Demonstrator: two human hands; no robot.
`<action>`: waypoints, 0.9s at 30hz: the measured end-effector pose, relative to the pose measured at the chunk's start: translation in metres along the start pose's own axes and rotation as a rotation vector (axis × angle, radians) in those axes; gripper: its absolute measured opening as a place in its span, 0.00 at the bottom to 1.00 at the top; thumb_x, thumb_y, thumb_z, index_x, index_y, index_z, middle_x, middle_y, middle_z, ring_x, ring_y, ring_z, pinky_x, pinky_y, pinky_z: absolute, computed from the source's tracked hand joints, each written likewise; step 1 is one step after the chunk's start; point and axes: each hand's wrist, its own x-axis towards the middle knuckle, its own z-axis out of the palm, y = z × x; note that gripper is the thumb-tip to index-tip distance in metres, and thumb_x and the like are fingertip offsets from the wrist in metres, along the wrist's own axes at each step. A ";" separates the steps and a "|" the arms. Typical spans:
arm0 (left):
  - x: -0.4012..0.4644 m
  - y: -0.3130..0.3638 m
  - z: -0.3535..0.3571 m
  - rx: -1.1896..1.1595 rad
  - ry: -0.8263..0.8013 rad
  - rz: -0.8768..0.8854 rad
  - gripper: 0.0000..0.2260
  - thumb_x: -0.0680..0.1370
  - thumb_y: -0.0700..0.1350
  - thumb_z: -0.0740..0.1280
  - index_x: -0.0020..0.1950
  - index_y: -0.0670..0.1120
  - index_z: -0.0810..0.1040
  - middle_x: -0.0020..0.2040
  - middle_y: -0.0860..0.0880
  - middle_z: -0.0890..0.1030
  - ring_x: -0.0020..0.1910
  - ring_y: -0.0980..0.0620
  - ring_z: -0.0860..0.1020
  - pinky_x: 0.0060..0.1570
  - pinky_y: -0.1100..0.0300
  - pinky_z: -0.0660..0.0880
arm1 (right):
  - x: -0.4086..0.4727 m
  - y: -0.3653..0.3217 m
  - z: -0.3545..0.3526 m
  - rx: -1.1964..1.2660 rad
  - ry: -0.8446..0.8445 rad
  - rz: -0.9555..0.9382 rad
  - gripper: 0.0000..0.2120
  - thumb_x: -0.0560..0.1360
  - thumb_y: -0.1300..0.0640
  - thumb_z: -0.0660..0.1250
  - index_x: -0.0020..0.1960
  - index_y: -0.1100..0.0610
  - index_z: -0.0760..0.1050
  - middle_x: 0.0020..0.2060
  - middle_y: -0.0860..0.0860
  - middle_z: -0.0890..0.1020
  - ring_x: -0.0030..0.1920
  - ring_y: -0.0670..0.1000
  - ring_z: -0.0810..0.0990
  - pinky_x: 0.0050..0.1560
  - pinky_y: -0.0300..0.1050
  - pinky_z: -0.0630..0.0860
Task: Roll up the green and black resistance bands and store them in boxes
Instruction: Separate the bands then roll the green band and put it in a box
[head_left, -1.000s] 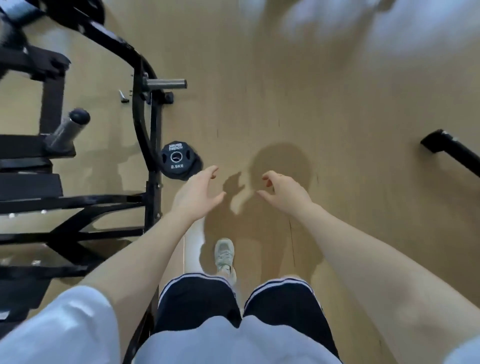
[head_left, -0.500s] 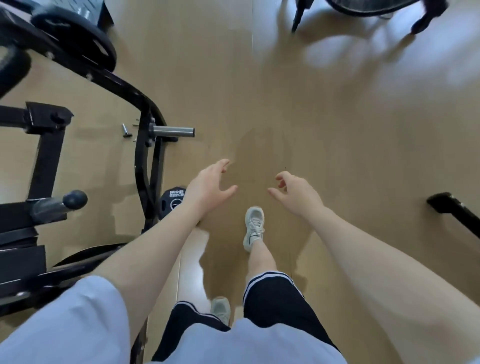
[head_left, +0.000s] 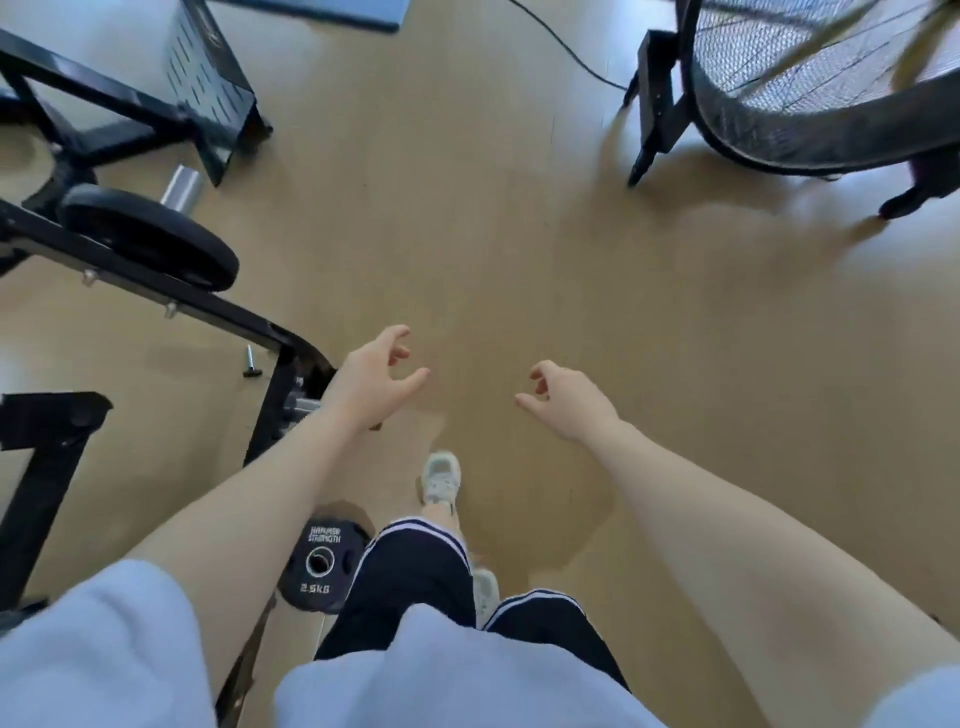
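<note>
At nine o'clock stood a black exercise machine frame (head_left: 156, 296) with a dark plate (head_left: 150, 239) mounted on its peg, and lower, at about seven o'clock, a small weight plate (head_left: 318, 564) marked 2.5KG lay flat on the wooden floor (head_left: 519, 234) beside the frame's foot. Just right of that, the left hand (head_left: 371, 382) was held out over bare floor, fingers loosely spread and curled, gripping nothing. At six o'clock a pale sneaker (head_left: 440, 475) was planted forward, which suggested walking. The right hand (head_left: 569, 402) hung near the left, also slack and empty. At one o'clock stood a large caged fan (head_left: 810, 98) with a cable trailing off toward twelve. No green or black resistance band and no box appeared anywhere in view, so their whereabouts could not be told. Judged from this, the rolling and storing had not visibly begun; everything seemed left to do, starting with reaching the bands.
</note>
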 end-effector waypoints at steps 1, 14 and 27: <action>0.023 -0.001 -0.009 0.002 0.026 -0.010 0.26 0.75 0.49 0.67 0.71 0.47 0.64 0.58 0.49 0.77 0.59 0.51 0.74 0.60 0.56 0.69 | 0.023 -0.008 -0.010 -0.003 -0.011 -0.023 0.23 0.76 0.45 0.62 0.66 0.55 0.66 0.59 0.51 0.76 0.56 0.52 0.75 0.54 0.51 0.75; 0.325 0.033 -0.130 -0.073 -0.050 -0.088 0.23 0.76 0.48 0.66 0.70 0.49 0.65 0.58 0.51 0.76 0.59 0.53 0.72 0.56 0.62 0.67 | 0.310 -0.110 -0.176 -0.020 0.001 -0.121 0.24 0.75 0.44 0.63 0.67 0.55 0.67 0.61 0.49 0.75 0.59 0.51 0.74 0.54 0.47 0.72; 0.712 0.137 -0.205 -0.061 -0.088 0.007 0.23 0.76 0.46 0.65 0.70 0.47 0.64 0.59 0.48 0.76 0.60 0.51 0.73 0.56 0.62 0.68 | 0.660 -0.115 -0.383 0.032 0.036 -0.041 0.26 0.74 0.43 0.64 0.67 0.55 0.65 0.59 0.51 0.76 0.58 0.53 0.75 0.55 0.49 0.73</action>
